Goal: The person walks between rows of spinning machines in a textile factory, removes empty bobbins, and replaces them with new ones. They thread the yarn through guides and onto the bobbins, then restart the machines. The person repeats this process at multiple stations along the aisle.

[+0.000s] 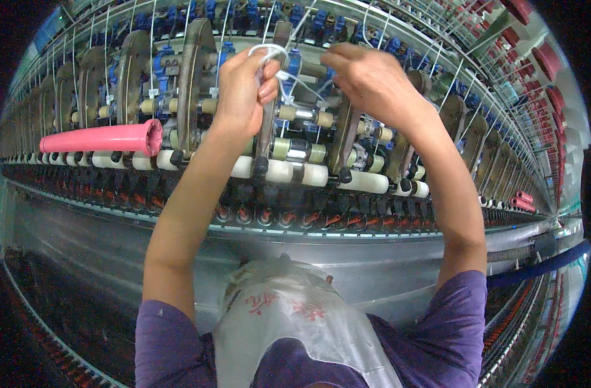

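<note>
Both my arms reach up to a spinning frame. My left hand [247,94] is closed in a fist around a thick white strand of roving [270,49], which loops over the thumb side. Loose ends of the roving trail down to the right, into the space between my hands. My right hand [368,76] is held a little to the right with its fingers bent and pinched together. Whether a strand is between those fingertips is hidden. Behind both hands stand grey upright arms [195,77] and blue fittings [295,61] of the frame.
A pink tube [98,139] lies across white rollers [279,171] at the left. Below runs a row of orange-red parts [285,218] above a metal panel [373,255]. More pink tubes [522,201] lie far right. A dark blue hose [541,266] crosses the right side.
</note>
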Demonstrator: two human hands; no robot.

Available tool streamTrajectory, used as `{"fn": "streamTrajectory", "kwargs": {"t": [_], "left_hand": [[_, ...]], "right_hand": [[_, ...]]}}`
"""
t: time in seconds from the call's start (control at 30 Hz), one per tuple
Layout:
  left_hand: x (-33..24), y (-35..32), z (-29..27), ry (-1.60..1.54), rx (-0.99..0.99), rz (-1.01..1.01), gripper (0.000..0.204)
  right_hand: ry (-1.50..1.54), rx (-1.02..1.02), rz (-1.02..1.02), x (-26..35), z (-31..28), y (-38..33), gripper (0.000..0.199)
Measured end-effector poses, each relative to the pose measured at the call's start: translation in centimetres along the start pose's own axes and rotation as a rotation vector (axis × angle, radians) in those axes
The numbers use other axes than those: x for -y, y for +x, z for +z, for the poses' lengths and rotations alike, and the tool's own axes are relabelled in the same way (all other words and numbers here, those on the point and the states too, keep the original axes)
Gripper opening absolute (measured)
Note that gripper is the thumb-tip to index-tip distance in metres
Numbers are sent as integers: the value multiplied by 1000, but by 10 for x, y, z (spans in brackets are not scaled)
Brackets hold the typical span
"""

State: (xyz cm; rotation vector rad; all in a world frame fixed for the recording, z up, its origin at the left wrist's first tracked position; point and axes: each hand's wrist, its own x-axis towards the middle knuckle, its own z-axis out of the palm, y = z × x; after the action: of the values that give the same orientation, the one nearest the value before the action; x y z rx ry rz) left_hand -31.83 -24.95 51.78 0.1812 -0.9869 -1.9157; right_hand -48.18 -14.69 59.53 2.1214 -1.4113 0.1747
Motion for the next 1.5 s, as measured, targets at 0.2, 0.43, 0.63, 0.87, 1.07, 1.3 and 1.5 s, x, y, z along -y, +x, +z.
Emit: {"fn": "streamTrajectory", "kwargs": {"t": [0.2,0.43,0.63,0.87,1.07,1.3,1.5], "left_hand": [[8,-33,0,170,12,71,14],[7,-20,-20,126,-21,21,13],[7,-18,-32,96,-45,38,12],[7,-15,-40,103,-80,45,12],[8,-16,-42,123,-96,39,10],[9,-17,-46,127,-96,51,10],[12,-21,-47,150,-100,49,10]], "right_hand": [[16,-171,68,14,6,-10,23],[-240,314,-152,-10,72,1,10],[-272,439,-134,-7,81,10,6],[-288,293,-275,-29,53,19,6],[-196,363,-359,-35,47,29,6],[-103,412,-426,-35,49,36,5],[-192,437,-399,-33,53,35,6]]}}
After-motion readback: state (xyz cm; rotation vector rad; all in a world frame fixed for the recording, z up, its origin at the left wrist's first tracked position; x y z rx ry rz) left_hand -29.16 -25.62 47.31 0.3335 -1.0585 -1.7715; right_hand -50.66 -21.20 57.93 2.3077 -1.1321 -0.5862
